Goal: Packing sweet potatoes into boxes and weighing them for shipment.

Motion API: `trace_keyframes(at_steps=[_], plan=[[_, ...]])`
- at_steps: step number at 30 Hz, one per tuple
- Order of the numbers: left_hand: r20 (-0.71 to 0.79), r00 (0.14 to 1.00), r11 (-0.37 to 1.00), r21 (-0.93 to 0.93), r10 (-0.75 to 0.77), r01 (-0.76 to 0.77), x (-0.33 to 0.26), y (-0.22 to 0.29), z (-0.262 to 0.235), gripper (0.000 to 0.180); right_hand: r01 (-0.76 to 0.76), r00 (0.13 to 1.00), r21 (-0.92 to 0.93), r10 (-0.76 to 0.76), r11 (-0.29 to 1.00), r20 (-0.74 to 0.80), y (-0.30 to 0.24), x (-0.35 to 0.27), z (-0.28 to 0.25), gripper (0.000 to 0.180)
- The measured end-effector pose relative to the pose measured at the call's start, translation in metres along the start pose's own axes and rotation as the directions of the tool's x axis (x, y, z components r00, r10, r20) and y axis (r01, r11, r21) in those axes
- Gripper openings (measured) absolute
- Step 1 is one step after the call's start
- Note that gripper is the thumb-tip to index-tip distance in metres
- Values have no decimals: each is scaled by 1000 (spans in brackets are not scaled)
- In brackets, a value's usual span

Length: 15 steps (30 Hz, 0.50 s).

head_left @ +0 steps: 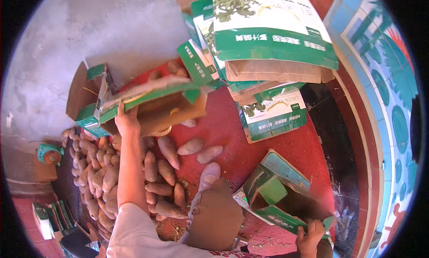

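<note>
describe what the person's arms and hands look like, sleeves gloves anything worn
Both hands are bare, with no gloves. The left hand and its forearm are uncovered up to a loose, light pinkish-white sleeve that starts near the elbow. Of the right hand only the fingers and part of the back show at the lower edge; its wrist and any sleeve are out of view.
</note>
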<state>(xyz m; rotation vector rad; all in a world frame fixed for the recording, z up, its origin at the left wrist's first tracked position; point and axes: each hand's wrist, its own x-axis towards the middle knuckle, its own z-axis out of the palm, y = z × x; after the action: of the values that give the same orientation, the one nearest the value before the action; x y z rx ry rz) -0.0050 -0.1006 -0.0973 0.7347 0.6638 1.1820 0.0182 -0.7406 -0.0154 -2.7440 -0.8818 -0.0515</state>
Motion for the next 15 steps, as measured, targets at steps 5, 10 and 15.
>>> trace_keyframes(at_steps=[5, 10, 15], plan=[[-33, 990, 988, 65, -137, 139, -75, 53, 4, 32, 16, 996, 32, -14, 999, -84, -3, -9, -2, 31], [-12, 983, 983, -13, -181, 181, -98, 107, -22, 30, 77, 984, 65, -66, 995, -164, -2, -12, 2, 28], [97, 995, 976, -212, -28, 49, -137, 166, 17, 29, 72, 980, 87, -54, 994, -194, -4, -18, -2, 26]])
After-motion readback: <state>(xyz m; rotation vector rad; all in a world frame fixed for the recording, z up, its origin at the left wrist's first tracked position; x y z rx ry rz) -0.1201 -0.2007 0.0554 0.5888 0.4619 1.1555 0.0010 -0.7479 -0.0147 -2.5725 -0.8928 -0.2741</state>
